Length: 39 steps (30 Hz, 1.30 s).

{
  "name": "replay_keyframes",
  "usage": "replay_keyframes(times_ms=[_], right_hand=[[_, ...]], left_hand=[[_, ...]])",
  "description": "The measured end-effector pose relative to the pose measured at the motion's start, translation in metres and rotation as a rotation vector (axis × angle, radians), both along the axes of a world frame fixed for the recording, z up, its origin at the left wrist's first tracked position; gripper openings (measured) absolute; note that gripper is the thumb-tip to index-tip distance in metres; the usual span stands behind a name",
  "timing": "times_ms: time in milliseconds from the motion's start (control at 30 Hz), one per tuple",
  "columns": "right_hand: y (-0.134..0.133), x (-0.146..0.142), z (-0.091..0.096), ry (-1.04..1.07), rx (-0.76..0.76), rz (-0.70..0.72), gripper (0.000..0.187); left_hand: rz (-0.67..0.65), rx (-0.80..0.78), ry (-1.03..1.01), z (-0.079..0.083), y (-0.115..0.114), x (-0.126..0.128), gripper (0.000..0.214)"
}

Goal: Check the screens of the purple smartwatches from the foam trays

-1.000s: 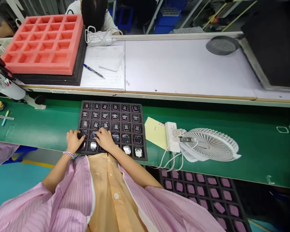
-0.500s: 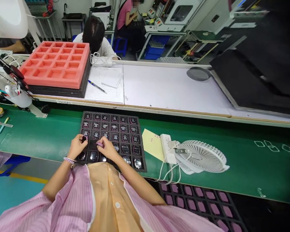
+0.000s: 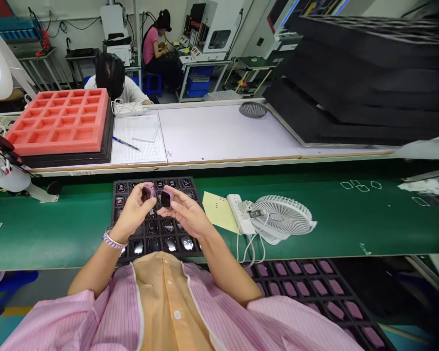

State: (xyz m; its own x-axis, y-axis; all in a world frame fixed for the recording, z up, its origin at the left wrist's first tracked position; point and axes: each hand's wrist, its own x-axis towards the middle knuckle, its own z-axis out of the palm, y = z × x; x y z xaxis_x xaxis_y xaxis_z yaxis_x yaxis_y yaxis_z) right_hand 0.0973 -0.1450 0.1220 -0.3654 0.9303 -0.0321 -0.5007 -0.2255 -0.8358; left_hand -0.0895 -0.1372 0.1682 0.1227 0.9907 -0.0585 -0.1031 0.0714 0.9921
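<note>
My left hand (image 3: 133,212) pinches a small purple-edged watch case (image 3: 147,193) with a dark face, raised over the tray. My right hand (image 3: 188,212) grips a second watch case (image 3: 166,199), its dark face turned toward me, close beside the first but apart from it. Under both hands lies a black foam tray (image 3: 115,214) on the green bench, its pockets filled with rounded dark watch faces (image 3: 171,243); the hands hide part of its middle.
Right of the tray are a yellow sheet (image 3: 219,212), a white power strip (image 3: 240,213) and a white fan (image 3: 283,214) with loose cables. Red foam (image 3: 58,146) and black foam stacks (image 3: 351,97) stand on the shelf. Another tray of purple pieces (image 3: 296,288) sits below the bench edge. Two people sit beyond.
Both hands have risen from the tray and come together, each with a watch case whose dark face now shows. The view has tilted upward and turned to the right.
</note>
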Motion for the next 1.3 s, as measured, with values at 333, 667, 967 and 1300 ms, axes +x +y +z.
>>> replay_keyframes(times_ms=[333,667,967,1300], right_hand=[[-0.005,-0.002,0.016,0.069,0.123,-0.094,0.046],[-0.008,0.005,0.05,0.151,0.129,-0.083,0.047],[-0.011,0.001,0.056,0.153,0.116,-0.084,0.048],[-0.015,0.005,0.06,0.11,0.115,-0.089,0.052]], left_hand=[[0.089,0.276,0.329,0.012,-0.005,0.019,0.039],[0.178,0.376,0.29,0.035,-0.011,0.034,0.048],[0.176,0.347,0.223,0.039,-0.017,0.033,0.047],[0.126,0.341,0.164,0.038,-0.015,0.033,0.046]])
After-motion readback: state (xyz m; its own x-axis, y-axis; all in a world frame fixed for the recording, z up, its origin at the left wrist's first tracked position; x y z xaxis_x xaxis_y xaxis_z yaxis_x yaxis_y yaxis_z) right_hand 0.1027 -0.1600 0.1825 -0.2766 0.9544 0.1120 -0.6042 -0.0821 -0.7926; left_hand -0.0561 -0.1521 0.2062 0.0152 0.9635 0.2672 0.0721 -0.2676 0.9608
